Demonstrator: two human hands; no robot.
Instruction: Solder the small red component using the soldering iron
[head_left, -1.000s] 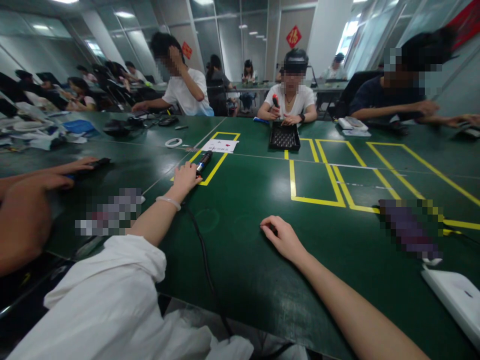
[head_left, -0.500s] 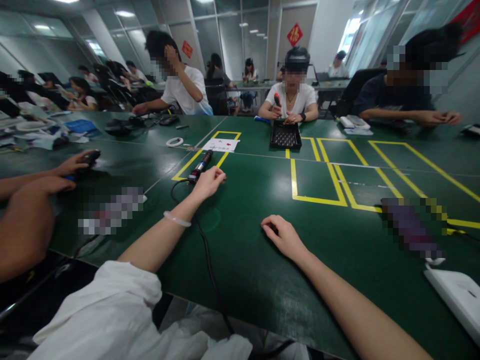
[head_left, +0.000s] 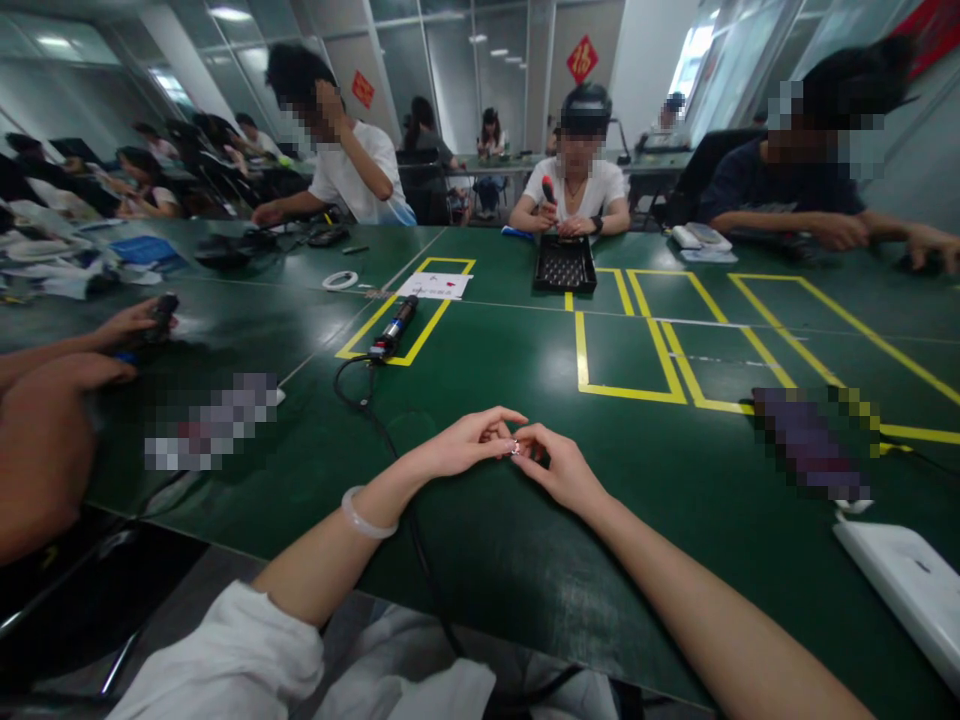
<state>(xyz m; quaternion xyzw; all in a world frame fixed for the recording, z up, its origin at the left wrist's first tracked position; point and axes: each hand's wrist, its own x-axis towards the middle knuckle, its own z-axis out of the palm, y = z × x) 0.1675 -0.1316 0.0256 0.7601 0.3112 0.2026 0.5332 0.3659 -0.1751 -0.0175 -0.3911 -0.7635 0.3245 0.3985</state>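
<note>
The small piece (head_left: 515,448) is a bright speck at the fingertips, just above a smooth, glossy dark green tabletop (head_left: 480,550); its exact shape is too small to tell, and the fingers hide most of it. The right hand (head_left: 559,468) pinches it between thumb and curled finger, while the left hand (head_left: 474,443) brings its thumb against it, other fingers bent; whether the left grips too, I cannot tell. A pale, translucent, rounded bangle (head_left: 369,515) circles the left wrist, below a loose, creased white cloth sleeve (head_left: 240,640). Beyond, a slim cylindrical tool (head_left: 395,328) of black and metallic sections lies inside a yellow tape outline (head_left: 430,330), near a flat white sheet (head_left: 435,287). Its rubbery black cord (head_left: 383,429) loops back and passes beneath the left forearm. Farther off, a shallow black tray (head_left: 564,289) sits before a co-worker (head_left: 577,192); a smooth white box (head_left: 900,580) lies at far right.
</note>
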